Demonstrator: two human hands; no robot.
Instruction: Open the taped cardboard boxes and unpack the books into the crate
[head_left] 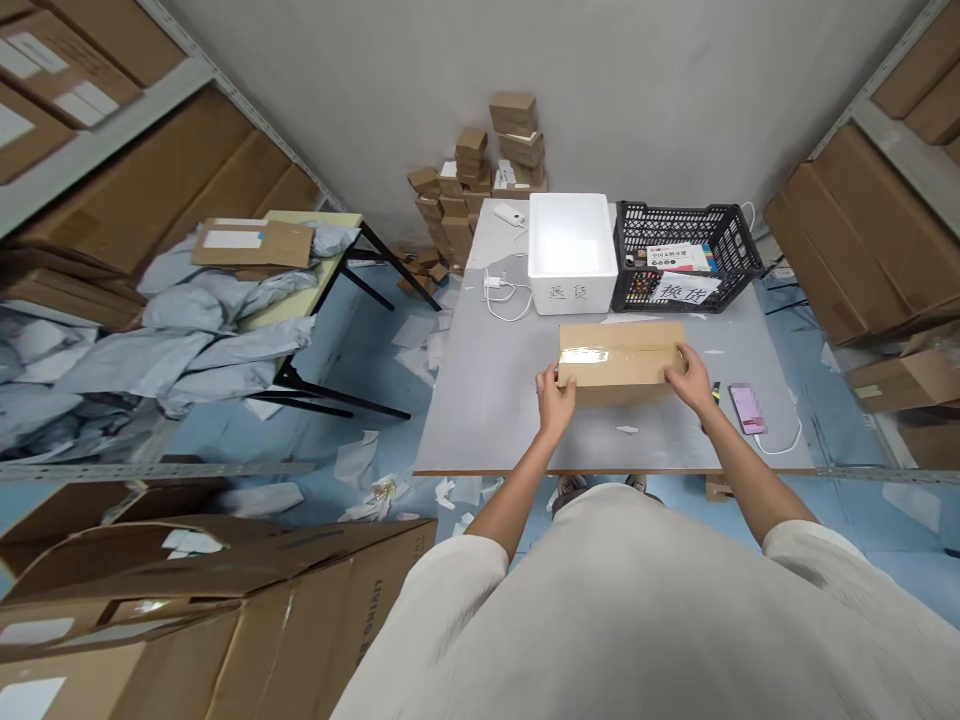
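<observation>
Between my two hands is a closed brown cardboard box with clear tape along its top, over the front half of the grey table. My left hand grips its left end, the thumb on the near side. On the right end, my right hand has its fingers over the top edge and its thumb in front. Just right of that hand lies a dark and yellow tool, partly hidden by my wrist. Farther right, a phone rests on the table with a white cable plugged in.
Behind the box stand a white foam box and a black plastic crate with books inside. Small cartons are stacked by the wall. Grey parcels cover a side table at left. Large open cartons stand at lower left; paper scraps litter the floor.
</observation>
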